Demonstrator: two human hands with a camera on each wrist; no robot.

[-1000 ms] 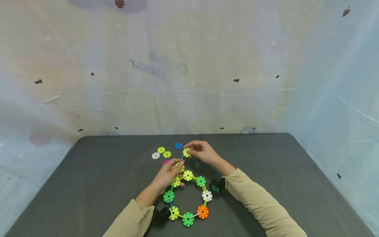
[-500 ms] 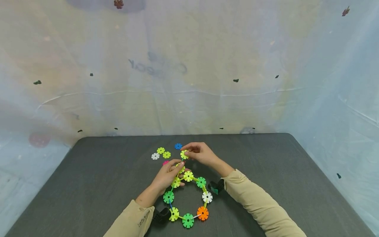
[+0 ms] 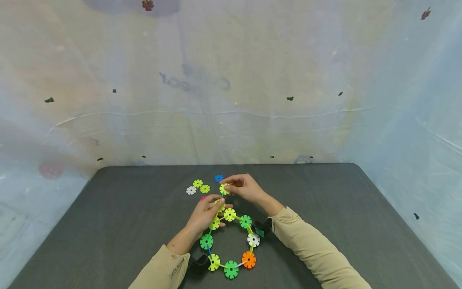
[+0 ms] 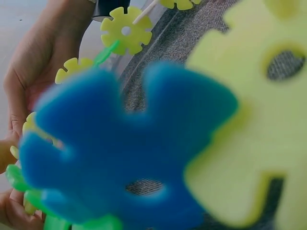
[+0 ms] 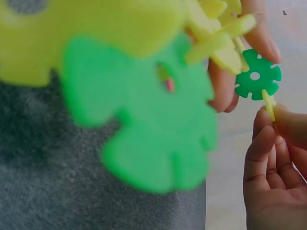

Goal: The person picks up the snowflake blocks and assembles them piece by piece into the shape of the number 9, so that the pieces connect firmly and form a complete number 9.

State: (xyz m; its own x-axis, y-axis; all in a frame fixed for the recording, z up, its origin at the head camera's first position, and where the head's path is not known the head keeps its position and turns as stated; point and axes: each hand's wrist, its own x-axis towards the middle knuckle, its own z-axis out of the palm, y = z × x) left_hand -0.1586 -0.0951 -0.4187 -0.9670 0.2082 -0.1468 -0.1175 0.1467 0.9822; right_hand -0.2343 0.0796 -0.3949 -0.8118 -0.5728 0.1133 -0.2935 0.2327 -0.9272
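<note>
My left hand (image 3: 202,214) grips the upper left of a ring of slotted plastic discs, with a yellow disc (image 3: 219,205) partly behind its thumb. Above the thumb, a green disc (image 5: 257,75) sticks out from the chain. My right hand (image 3: 249,189) pinches a yellow disc (image 3: 224,189) between thumb and forefinger; in the right wrist view its edge meets a slot of the green disc. The ring has yellow, green and white discs and an orange disc (image 3: 249,260), linked by discs standing edge-on. A blurred blue disc (image 4: 163,158) fills much of the left wrist view.
Beyond the hands, loose discs lie on the dark table (image 3: 144,224): a blue disc (image 3: 218,178), a white disc (image 3: 191,190), two yellow ones and a pink disc (image 3: 203,198) partly hidden by the left hand. Plastic sheeting (image 3: 231,132) rises behind the table's far edge.
Over the first half second my right hand brought its yellow disc down and left to the green disc above the left thumb. Since then both hands have barely moved.
</note>
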